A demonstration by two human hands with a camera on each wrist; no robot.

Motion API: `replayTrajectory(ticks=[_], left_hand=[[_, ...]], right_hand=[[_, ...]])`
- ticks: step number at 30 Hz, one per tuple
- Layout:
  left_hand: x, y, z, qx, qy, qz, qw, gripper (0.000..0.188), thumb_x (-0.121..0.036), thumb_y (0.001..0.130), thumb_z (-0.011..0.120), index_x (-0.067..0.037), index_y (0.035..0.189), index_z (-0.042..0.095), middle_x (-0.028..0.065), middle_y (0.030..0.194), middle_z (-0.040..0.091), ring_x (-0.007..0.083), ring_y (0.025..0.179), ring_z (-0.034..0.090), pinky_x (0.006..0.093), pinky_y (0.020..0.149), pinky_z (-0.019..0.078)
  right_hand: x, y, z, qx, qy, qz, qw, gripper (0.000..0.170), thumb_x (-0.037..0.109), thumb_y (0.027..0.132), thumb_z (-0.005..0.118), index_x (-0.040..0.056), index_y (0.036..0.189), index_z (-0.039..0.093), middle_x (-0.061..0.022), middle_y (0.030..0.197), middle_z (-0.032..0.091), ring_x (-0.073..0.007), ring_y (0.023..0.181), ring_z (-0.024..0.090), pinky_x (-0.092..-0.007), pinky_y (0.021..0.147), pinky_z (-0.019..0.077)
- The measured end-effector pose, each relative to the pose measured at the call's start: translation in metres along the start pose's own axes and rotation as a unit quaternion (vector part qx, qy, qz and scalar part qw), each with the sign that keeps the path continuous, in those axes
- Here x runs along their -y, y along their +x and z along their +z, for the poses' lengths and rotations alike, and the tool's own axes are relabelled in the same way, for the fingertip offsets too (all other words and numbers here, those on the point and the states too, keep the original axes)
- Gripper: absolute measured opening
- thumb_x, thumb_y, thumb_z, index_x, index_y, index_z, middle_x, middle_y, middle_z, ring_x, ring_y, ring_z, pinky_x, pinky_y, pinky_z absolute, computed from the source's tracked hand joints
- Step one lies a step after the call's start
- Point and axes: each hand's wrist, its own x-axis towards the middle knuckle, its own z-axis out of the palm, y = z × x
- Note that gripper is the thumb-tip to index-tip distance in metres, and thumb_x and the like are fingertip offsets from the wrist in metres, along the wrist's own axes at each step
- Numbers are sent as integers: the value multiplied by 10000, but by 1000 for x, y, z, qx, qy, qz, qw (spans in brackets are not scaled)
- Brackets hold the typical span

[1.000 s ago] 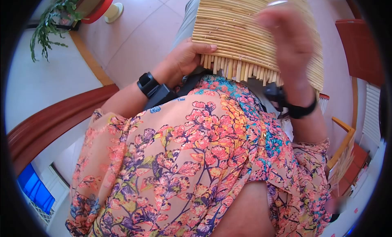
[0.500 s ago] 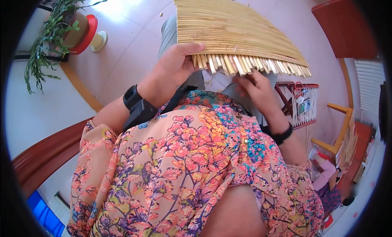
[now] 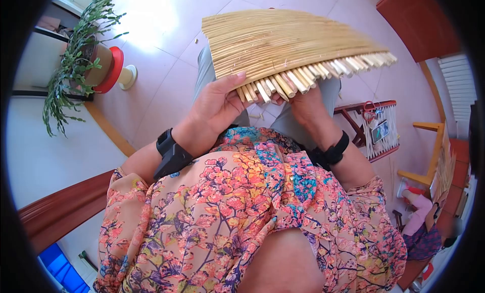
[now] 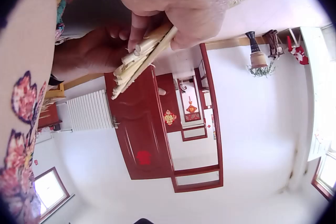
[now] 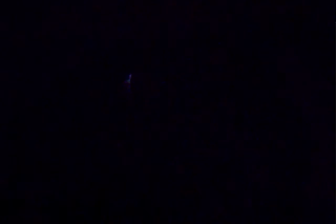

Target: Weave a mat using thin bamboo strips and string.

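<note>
A stalk mat (image 3: 273, 38), made of thin straw-coloured stalks in crosswise layers, is held over the lap, its uneven stalk ends towards the body. My left hand (image 3: 217, 101) grips its near left corner, thumb on top and fingers beneath. Under the near edge is my right hand (image 3: 309, 110), its fingers hidden by the mat. The left wrist view shows the mat nearly edge-on, with the left hand (image 4: 178, 3) around it and the right hand (image 4: 86, 53) close to the stalk ends (image 4: 128, 66). The right wrist view is almost wholly dark.
A rack strung with white cords (image 3: 381, 131) stands at the right, a phone (image 3: 380, 131) and red-handled scissors (image 3: 371, 109) on it. Beyond is a yellow wooden frame (image 3: 429, 156) and another person (image 3: 422, 217). At the left a potted plant (image 3: 81, 66) sits on a red stand (image 3: 112, 70).
My right hand has come down from above the mat and gone beneath its near edge. The mat has tilted, showing more of its stalk ends. My left hand keeps its hold on the corner.
</note>
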Motion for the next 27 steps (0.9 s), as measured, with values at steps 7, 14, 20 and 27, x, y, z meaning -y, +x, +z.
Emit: replayTrajectory(ticks=[7, 14, 20, 27], left_hand=[[-15, -12, 39, 71, 38, -115, 990, 565, -441, 940, 348, 32, 1245, 406, 232, 1108, 581, 337, 1012, 594, 452, 850, 501], [3, 3, 57, 154, 22, -283, 946, 601, -523, 944, 261, -8, 1189, 450, 270, 994, 600, 346, 918, 626, 398, 771, 525], [34, 22, 61, 231, 74, -349, 905, 670, -552, 937, 225, 4, 1262, 410, 269, 1088, 573, 325, 955, 613, 415, 826, 502], [-1, 30, 79, 438, 378, -339, 742, 475, -363, 941, 461, 32, 1199, 522, 194, 1132, 588, 200, 955, 610, 320, 827, 493]], right_hand=[[27, -9, 8, -87, -83, -109, 987, 140, 121, 877, 580, 4, 947, 616, -86, 737, 641, -138, 610, 613, -245, 487, 474], [44, -31, -8, -170, -15, -85, 982, 249, -43, 808, 492, -30, 1045, 570, -116, 908, 643, -164, 708, 626, -263, 538, 488], [24, -53, -42, -206, -24, -149, 967, 296, 1, 845, 513, -24, 1139, 536, -118, 1104, 589, -224, 983, 601, -346, 850, 507], [13, -68, -60, -260, 65, -149, 952, 330, 3, 837, 540, -3, 1166, 505, -104, 1134, 576, -226, 1021, 585, -353, 898, 484]])
